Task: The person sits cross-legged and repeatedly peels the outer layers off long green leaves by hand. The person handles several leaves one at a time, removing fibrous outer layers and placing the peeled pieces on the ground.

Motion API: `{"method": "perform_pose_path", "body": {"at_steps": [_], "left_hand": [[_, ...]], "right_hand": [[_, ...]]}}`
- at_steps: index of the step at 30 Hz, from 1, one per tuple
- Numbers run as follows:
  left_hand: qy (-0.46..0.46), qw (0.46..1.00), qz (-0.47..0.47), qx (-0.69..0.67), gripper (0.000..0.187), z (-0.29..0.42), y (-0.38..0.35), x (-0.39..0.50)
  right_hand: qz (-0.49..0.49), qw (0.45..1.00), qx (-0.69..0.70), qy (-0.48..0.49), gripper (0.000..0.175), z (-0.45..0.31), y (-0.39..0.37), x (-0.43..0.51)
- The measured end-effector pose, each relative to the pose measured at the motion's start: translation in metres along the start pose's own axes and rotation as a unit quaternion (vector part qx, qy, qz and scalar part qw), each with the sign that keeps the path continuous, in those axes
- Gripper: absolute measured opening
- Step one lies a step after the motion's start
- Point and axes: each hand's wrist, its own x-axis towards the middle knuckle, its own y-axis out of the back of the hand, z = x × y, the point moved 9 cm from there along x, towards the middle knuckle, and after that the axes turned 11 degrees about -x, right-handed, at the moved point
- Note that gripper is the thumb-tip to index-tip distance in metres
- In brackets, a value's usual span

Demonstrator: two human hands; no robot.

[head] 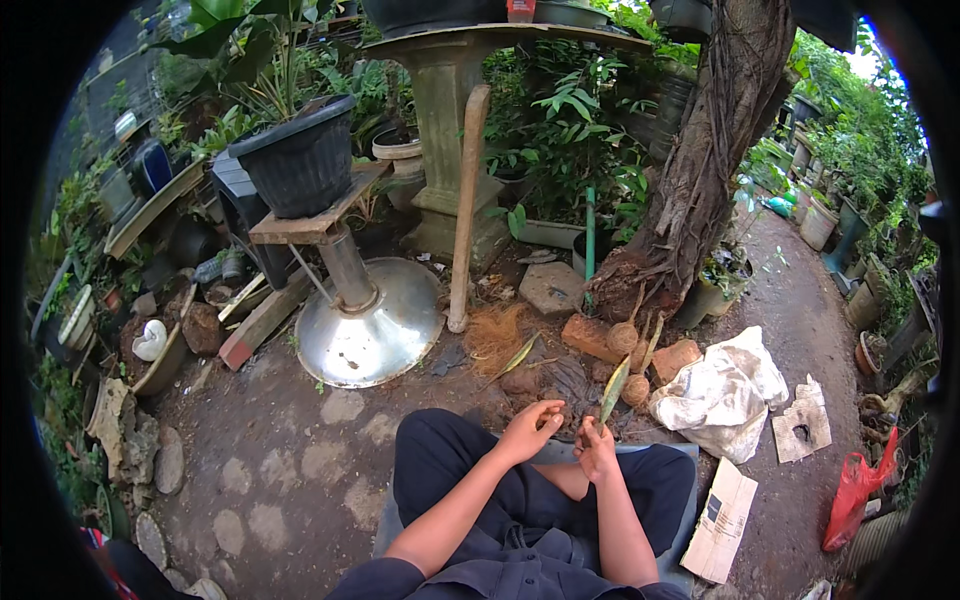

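Observation:
My right hand [597,452] pinches the lower end of a green, yellow-edged leaf [615,390], which looks like a snake plant leaf and points upward. Beside it, my left hand [529,432] has curled fingers apart from the thumb, and I see nothing in it. Dark soil [525,381] and scraps lie just past both hands. A second such leaf [520,354] rests by a heap of brown coconut fibre [491,337]. Near the tree base are fibre-wrapped balls [622,338], one more of them [636,390] close to the held leaf.
Bricks [589,336], a stained white sack [724,390], cardboard [720,521] and a red plastic bag [855,495] lie around me. Ahead stand a tree trunk [690,165], a leaning wooden handle [469,202] and a black plant pot [300,169] on a metal-based stand [371,322].

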Motion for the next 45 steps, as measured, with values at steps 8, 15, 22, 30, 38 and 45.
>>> {"method": "perform_pose_path", "body": {"at_steps": [8,15,22,30,38,45], "left_hand": [[0.017,0.999,-0.046,-0.008,0.042,-0.016,-0.012,0.024],[0.099,0.992,-0.068,-0.025,0.063,-0.069,-0.021,0.02],[0.152,0.957,0.062,-0.24,0.066,-0.086,0.007,0.029],[0.145,0.909,0.178,-0.348,0.041,-0.074,0.047,0.028],[0.127,0.917,0.229,-0.3,0.038,-0.075,0.053,0.031],[0.168,0.923,0.213,-0.272,0.036,-0.086,0.044,0.037]], "right_hand": [[0.082,0.993,-0.01,0.085,0.029,-0.025,0.005,-0.008],[0.031,0.996,-0.024,0.076,0.028,-0.024,-0.024,-0.001],[-0.157,0.972,-0.158,0.077,0.085,-0.027,-0.091,-0.018],[0.006,0.971,-0.228,0.076,0.053,-0.092,-0.006,0.039],[0.142,0.836,-0.519,0.109,0.024,-0.039,0.041,0.075],[0.044,0.653,-0.736,0.17,0.036,-0.023,0.002,0.079]]}}
